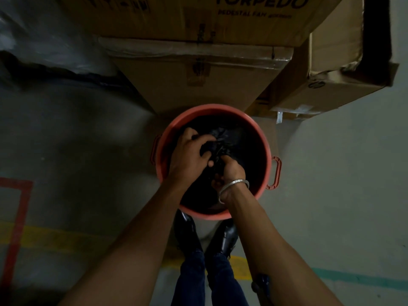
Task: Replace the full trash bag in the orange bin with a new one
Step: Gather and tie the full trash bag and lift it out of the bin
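An orange round bin [262, 138] with two side handles stands on the floor right in front of my feet. A black trash bag [240, 149] fills its inside. Both hands are down in the bin's mouth, near its middle. My left hand [189, 153] grips bunched black plastic at the bag's gathered top. Right beside it, my right hand [229, 171], with a metal bangle on the wrist, is closed on the same bunch of plastic. The lower part of the bag is too dark to make out.
Stacked cardboard boxes [198, 80] stand directly behind the bin, with another open box [326, 85] to the right. The grey floor [331, 184] carries red, yellow and green painted lines. My black shoes [223, 237] stand just below the bin.
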A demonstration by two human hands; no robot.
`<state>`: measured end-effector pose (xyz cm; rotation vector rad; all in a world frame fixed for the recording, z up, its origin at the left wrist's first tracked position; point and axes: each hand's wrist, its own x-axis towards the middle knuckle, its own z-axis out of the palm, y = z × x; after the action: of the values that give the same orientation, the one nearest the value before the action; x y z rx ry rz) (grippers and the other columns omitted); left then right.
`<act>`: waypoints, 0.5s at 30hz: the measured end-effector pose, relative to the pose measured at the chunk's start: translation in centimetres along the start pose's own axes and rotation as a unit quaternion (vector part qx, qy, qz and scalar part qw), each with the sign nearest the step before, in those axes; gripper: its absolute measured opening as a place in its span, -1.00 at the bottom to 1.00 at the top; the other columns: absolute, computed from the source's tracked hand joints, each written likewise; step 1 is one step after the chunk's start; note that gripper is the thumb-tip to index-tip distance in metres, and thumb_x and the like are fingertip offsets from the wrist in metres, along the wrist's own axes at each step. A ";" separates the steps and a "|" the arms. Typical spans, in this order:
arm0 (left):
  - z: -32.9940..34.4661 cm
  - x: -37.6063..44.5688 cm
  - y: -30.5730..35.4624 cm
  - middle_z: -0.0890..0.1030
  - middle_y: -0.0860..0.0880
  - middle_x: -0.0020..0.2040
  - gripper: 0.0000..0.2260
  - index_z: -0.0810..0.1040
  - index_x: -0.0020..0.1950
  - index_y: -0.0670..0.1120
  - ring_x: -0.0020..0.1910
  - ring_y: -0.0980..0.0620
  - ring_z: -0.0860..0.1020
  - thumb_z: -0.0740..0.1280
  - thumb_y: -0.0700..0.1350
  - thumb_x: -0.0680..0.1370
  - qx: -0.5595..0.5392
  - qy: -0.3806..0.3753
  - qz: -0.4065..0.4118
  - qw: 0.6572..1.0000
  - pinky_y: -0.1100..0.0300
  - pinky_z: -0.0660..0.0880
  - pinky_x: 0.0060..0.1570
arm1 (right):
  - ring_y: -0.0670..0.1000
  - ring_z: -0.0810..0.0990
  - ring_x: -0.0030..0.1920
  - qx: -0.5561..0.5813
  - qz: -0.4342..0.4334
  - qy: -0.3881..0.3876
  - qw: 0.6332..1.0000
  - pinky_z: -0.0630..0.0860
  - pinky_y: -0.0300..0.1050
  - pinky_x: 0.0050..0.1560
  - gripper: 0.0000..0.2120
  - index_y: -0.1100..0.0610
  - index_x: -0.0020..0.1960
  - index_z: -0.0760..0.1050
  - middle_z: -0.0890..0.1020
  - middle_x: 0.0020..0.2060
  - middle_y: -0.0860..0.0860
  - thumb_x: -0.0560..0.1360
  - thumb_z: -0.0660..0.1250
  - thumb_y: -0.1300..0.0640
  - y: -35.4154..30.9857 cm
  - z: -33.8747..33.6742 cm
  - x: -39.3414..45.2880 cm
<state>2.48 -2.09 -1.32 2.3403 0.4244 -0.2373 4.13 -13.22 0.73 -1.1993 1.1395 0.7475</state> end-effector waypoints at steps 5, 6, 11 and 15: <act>0.5 -0.6 2.2 0.51 0.16 -0.25 -0.62 0.36 0.06 0.13 -0.31 0.27 0.52 0.44 -0.16 0.39 -0.081 0.058 -0.115 0.988 0.30 0.44 -0.33 | 0.10 0.57 -0.23 -0.046 -0.180 0.130 0.974 0.55 -0.05 -0.12 -0.90 0.13 -0.13 0.49 0.60 -0.27 0.09 0.40 0.31 0.29 0.8 0.6 0.8; 0.6 -0.4 2.3 0.52 0.13 -0.32 -0.69 0.37 -0.05 0.07 -0.38 0.28 0.53 0.45 -0.18 0.39 -0.110 0.053 -0.158 0.980 0.32 0.46 -0.39 | 0.09 0.58 -0.23 -0.057 -0.209 0.135 0.967 0.55 -0.07 -0.12 -0.88 0.09 -0.20 0.48 0.60 -0.30 0.05 0.38 0.32 0.30 1.0 0.6 0.8; 1.1 0.2 2.0 0.59 -0.01 -0.48 -0.81 0.56 -0.35 -0.07 -0.61 0.19 0.54 0.45 -0.26 0.43 -0.260 -0.005 -0.297 0.919 0.38 0.37 -0.62 | 0.05 0.63 -0.28 -0.092 -0.215 0.089 0.968 0.57 -0.07 -0.15 -0.83 -0.01 -0.36 0.61 0.65 -0.38 0.00 0.36 0.34 0.17 1.8 -0.1 1.3; 0.9 0.5 1.3 0.61 0.03 -0.39 -0.89 0.60 -0.23 -0.01 -0.52 0.12 0.55 0.47 -0.19 0.41 -0.250 0.011 -0.321 0.913 0.37 0.38 -0.60 | -0.01 0.40 -0.44 -0.134 -0.249 0.028 0.959 0.36 -0.10 -0.37 -0.72 0.06 -0.51 0.43 0.44 -0.56 -0.07 0.38 0.27 0.09 2.6 -0.8 0.8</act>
<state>3.41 -3.47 -1.27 1.6416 1.1230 -0.3601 1.80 -13.40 -0.87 -1.6637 0.7412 0.4881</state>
